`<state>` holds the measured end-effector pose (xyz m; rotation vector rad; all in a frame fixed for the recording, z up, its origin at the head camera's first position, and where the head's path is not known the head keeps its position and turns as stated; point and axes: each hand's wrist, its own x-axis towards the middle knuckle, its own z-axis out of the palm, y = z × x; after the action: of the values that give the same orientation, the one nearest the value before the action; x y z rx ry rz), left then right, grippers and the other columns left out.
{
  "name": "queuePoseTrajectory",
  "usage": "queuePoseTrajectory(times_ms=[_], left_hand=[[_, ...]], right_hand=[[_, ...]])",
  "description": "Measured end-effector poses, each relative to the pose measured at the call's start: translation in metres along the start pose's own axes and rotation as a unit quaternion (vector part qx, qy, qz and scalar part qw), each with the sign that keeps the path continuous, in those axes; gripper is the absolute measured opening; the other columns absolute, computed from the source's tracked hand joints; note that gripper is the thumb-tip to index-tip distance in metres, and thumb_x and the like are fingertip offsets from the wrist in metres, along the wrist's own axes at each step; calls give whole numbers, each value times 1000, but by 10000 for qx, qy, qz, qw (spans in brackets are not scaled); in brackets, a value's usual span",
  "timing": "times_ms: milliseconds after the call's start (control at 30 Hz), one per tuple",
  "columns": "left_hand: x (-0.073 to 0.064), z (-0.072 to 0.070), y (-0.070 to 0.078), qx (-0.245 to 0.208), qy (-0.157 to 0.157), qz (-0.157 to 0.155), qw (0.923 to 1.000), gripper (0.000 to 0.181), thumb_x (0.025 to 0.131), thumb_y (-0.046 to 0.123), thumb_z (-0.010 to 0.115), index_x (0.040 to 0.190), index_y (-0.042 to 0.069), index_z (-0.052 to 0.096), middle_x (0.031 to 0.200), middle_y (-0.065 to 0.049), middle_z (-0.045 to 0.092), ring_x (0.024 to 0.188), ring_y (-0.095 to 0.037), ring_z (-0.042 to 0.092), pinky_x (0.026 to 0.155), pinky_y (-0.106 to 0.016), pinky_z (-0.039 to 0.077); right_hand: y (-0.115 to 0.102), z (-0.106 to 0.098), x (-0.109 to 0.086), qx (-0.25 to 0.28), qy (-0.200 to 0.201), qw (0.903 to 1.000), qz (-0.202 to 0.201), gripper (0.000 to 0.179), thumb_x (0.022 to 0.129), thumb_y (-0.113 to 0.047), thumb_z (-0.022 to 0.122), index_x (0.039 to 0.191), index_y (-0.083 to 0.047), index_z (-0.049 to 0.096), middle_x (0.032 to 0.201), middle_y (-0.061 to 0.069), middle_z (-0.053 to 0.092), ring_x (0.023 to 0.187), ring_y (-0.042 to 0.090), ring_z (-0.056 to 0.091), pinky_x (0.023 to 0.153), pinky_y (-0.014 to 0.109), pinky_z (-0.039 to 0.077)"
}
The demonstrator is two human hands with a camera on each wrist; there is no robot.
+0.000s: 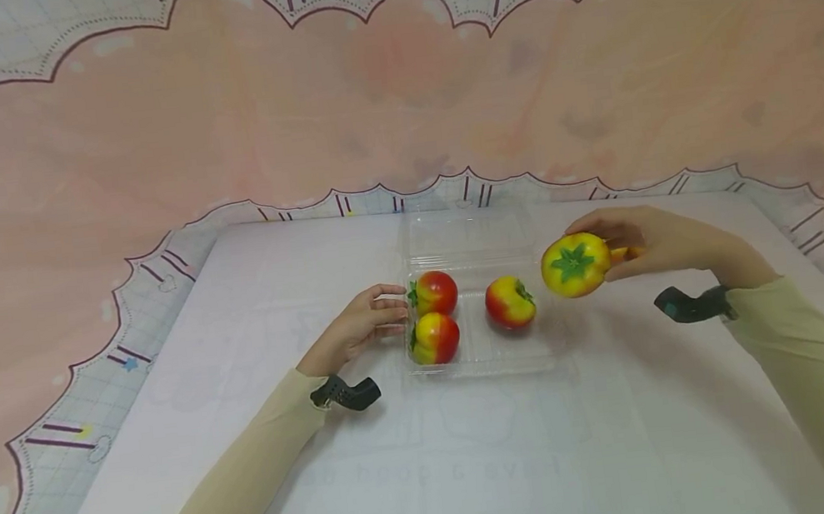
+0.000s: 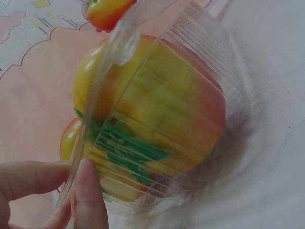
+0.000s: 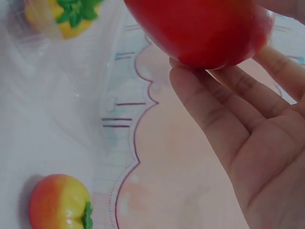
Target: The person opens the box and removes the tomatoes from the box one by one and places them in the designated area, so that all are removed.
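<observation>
In the head view my right hand [image 1: 651, 240] holds a red-and-yellow tomato [image 1: 574, 265] above the right end of a clear plastic box [image 1: 479, 359], its green star-shaped leaves facing the camera. The held tomato's red underside [image 3: 205, 33] rests against the fingertips in the right wrist view. My left hand [image 1: 362, 321] is at the box's left side; close up, its fingers [image 2: 90, 191] pinch the clear rim [image 2: 78, 162]. Inside, two tomatoes stand along the left wall, one behind [image 1: 437, 292] and one in front [image 1: 436, 338]. A third tomato [image 1: 511, 303] sits in the right half.
The box's clear lid [image 1: 466, 234] lies folded back behind it. A white sheet [image 1: 330, 483] covers the table, and a peach-coloured patterned cloth [image 1: 366, 111] spreads beyond its far edge. Dark wrist mounts [image 1: 692, 305] are worn on both sleeves.
</observation>
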<state>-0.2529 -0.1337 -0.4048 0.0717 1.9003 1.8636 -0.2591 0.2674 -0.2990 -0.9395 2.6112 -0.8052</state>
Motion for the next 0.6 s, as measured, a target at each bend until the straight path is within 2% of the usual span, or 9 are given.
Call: queuePoseTrajectory(times_ms=[100,200,433,500,600], left_hand=[[-1,0,0,-12,-1,-8,10000,46,94,0,48,137,-4,32,90,6,58,81,-6,60,74,-19,55],[-1,1,0,5,-2,-29,10000,45,94,0,48,136,-4,33,90,6,58,81,-6,60,74,-19,56],[-2,1,0,3,-26,-10,10000,45,94,1,49,136,-4,33,91,5,58,81,-6,60,74,-18,55],[-2,0,0,-2,-27,-6,10000,44,94,1,49,136,-4,33,91,5,58,81,-6,60,74,-19,55],[-2,1,0,15,-20,-18,10000,44,95,2,49,136,-4,33,92,5,58,82,-6,60,74,-19,56]], right_hand=[[2,-2,-4,-75,272,9992,266,58,77,-19,76,130,-22,51,128,-4,56,108,-1,53,85,18,49],[5,-5,-9,-32,529,9979,374,58,77,-18,77,129,-22,52,126,-7,57,105,-9,51,86,11,45],[21,-14,-23,431,921,9942,354,62,79,-8,73,135,-16,48,122,-25,52,106,-12,51,86,7,43],[25,-17,-27,282,1028,9932,462,64,79,-10,73,136,-18,46,121,-31,49,106,-15,48,85,3,39],[29,-20,-31,182,1122,9923,497,66,80,-10,72,138,-19,44,122,-32,47,107,-16,46,85,1,37]])
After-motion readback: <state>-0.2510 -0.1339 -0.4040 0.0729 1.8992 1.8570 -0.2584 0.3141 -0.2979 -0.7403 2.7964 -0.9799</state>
